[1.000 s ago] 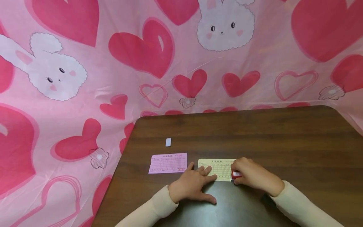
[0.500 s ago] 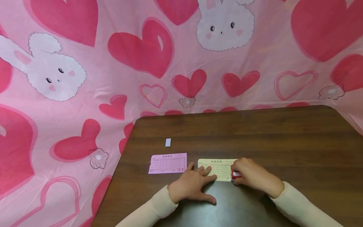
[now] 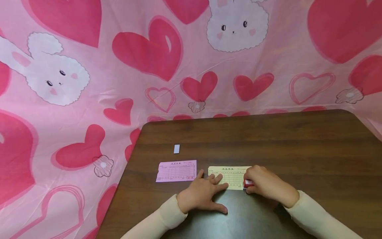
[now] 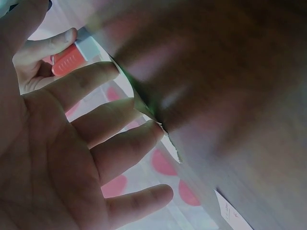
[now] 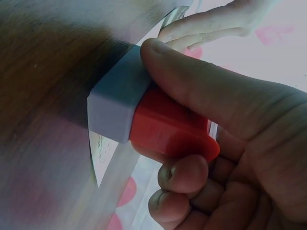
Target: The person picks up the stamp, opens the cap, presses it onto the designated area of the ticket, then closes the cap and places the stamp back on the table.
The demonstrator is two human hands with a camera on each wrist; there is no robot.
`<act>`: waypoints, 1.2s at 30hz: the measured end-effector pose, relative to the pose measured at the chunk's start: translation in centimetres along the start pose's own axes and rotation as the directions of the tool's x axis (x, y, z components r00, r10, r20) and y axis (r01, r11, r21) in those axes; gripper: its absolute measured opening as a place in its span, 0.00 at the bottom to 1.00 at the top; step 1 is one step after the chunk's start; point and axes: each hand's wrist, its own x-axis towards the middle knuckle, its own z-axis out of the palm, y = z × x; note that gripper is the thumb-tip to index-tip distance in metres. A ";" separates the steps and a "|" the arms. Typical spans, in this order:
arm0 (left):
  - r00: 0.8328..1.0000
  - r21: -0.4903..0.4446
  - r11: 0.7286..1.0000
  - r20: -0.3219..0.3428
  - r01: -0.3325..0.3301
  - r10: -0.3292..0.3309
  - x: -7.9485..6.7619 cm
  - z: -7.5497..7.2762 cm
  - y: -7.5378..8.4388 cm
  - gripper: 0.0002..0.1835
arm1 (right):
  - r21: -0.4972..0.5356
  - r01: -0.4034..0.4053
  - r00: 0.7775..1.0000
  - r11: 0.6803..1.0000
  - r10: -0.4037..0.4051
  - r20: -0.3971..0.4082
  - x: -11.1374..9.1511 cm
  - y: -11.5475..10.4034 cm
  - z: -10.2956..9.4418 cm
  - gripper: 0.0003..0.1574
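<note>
A yellow printed form [image 3: 232,179] lies on the brown table, and the spread fingers of my left hand [image 3: 200,196] press on its left part. In the left wrist view the fingertips [image 4: 148,134] reach the paper's edge. My right hand [image 3: 268,186] grips a red stamp [image 3: 248,183] at the form's lower right corner. The right wrist view has the thumb and curled fingers around the stamp's red body [image 5: 165,127], with its grey base [image 5: 115,103] down on the paper. The print beneath the base is hidden.
Left of the yellow form lies a pink printed form [image 3: 176,172] with a red mark in its lower right corner. Behind it is a small white rectangular piece [image 3: 176,149]. A pink curtain [image 3: 125,76] with hearts and rabbits hangs beyond the table edge.
The head view shifts very slightly. Both hands, the stamp and the papers keep their places.
</note>
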 end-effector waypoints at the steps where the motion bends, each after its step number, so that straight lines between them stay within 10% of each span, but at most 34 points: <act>1: 1.000 -0.005 1.000 0.004 0.001 -0.001 0.0 0.0 0.0 0.45 | 0.000 -0.003 1.000 1.000 0.003 0.002 0.0 0.0 0.0 0.18; 36: 0.999 -0.005 1.000 0.039 0.021 -0.021 -0.1 -0.5 0.2 0.46 | -0.040 0.014 1.000 0.999 -0.015 -0.026 -0.2 -0.2 -0.7 0.16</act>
